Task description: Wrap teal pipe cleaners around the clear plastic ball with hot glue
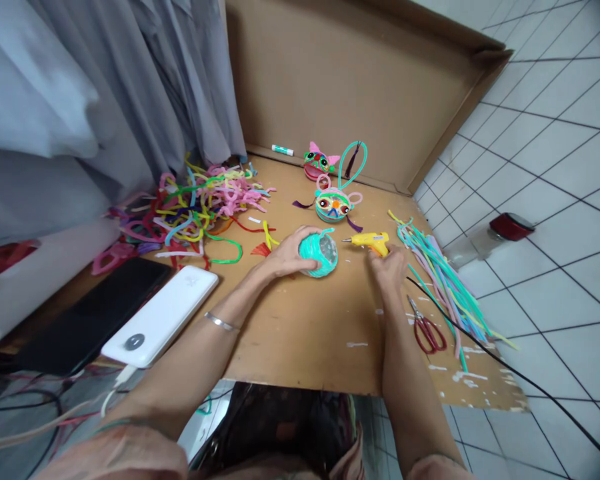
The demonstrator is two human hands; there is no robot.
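My left hand (291, 255) is wrapped round a small cup covered in turquoise pipe cleaner (316, 256), tilted so its open end faces right. A loose end of the pipe cleaner sticks out at its top. In my right hand (389, 267) is a yellow glue gun (373, 241), its nozzle pointing left at the cup with a small gap between them. Behind the cup stands a decorated animal-face figure (333, 205) with pink ears and purple tassels. A second, pink and green face figure (318, 165) sits further back.
A tangled heap of colourful pipe cleaners (205, 200) lies at the left, straight ones (445, 287) at the right. Red-handled scissors (428, 332) lie near my right forearm, by a black cord (480, 340). A white power bank (163, 317) and black phone (93, 317) rest at left; cardboard (360, 87) stands behind.
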